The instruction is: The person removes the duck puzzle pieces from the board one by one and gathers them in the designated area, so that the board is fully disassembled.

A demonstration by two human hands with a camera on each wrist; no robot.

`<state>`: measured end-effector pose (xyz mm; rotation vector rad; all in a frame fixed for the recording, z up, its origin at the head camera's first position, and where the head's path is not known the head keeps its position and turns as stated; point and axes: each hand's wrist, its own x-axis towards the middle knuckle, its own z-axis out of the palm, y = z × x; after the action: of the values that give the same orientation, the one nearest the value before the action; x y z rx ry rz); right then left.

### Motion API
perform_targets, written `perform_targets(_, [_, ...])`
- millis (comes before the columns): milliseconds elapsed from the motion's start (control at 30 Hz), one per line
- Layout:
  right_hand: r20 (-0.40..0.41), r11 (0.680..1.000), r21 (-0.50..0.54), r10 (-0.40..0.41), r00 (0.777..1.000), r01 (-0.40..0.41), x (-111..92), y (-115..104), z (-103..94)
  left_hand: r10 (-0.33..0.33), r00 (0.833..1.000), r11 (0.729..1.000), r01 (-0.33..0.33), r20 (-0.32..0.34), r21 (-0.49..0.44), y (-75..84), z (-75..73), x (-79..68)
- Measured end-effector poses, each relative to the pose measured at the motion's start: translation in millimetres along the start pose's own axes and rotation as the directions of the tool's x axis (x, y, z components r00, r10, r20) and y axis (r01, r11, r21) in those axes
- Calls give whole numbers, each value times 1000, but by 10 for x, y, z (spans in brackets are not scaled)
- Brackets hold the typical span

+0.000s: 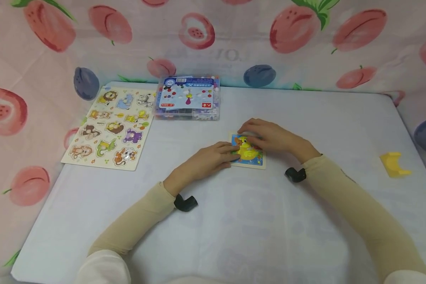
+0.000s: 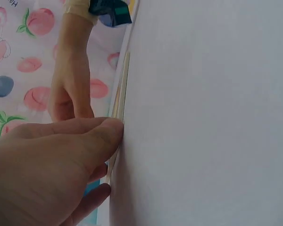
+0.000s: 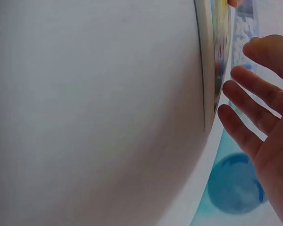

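A small square duck jigsaw puzzle, yellow on blue with a pale border, lies flat near the middle of the table. My left hand rests at its left side, the fingertips overlapping the picture. In the left wrist view, that hand's fingers are at the thin edge of the board. From the upper right, my right hand reaches over the puzzle, hiding its top right corner. Its fingers are spread and slightly bent in the right wrist view, close beside the puzzle board.
An animal peg board lies at the back left. Next to it sits a clear plastic box with a blue-and-white label. A yellow curved block is near the right edge. Fruit-print cloth hangs behind the white table.
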<state>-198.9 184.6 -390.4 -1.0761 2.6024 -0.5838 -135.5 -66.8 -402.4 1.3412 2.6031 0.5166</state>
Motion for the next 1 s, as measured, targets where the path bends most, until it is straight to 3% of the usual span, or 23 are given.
perform_targets(233, [56, 992, -94, -78, 995, 83, 131, -93, -12, 9, 998, 999, -6, -61, 44, 28, 77, -8])
perform_targets(633, [179, 954, -262, -101, 979, 147, 326, -154, -127, -32, 998, 998, 34, -47, 44, 41, 84, -3])
perform_targets(1000, [300, 836, -454, -182, 937, 308, 478, -195, -209, -110, 993, 973, 115, -36, 198, 144, 110, 38])
